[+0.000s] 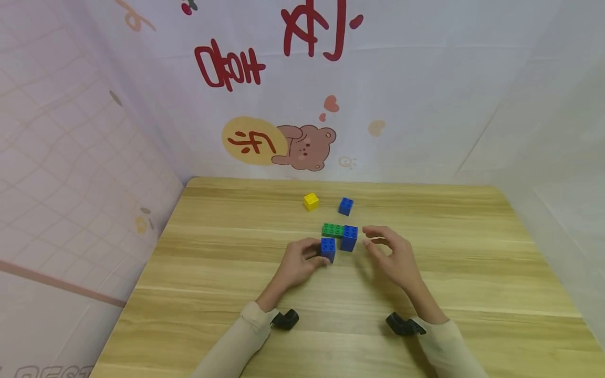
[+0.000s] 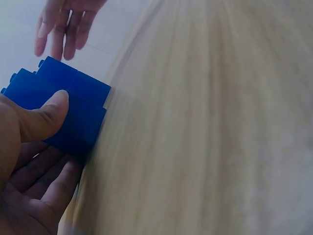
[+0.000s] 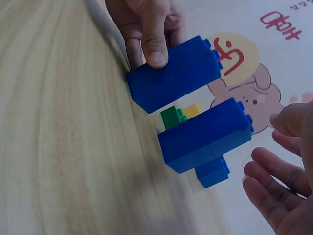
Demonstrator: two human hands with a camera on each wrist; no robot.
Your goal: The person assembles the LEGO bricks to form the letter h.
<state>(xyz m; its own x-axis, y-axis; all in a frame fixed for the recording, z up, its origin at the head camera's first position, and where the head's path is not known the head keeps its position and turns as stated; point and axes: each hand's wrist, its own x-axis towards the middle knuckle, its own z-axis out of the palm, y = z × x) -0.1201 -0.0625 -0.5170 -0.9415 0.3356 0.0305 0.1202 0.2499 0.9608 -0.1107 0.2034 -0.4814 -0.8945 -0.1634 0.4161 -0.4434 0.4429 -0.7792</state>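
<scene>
In the head view my left hand [image 1: 299,262] pinches a tall blue block [image 1: 328,251], its thumb on the near face and its fingers behind. A faint seam in the right wrist view suggests two bricks stacked. Just right of it stands a second tall blue block [image 1: 348,239], also upright with studs on top, with a gap between the two [image 3: 205,139]. My right hand [image 1: 394,261] hovers beside this second block, fingers apart and gently bent, touching nothing. A green brick [image 1: 332,230] lies behind the two blue blocks, partly covered by the second one.
Farther back on the wooden table [image 1: 212,262] are a yellow brick [image 1: 311,202] and a small blue brick [image 1: 346,207]. A printed white curtain [image 1: 406,94] hangs behind the table's far edge. Black wrist mounts [image 1: 285,319] stick out from both sleeves.
</scene>
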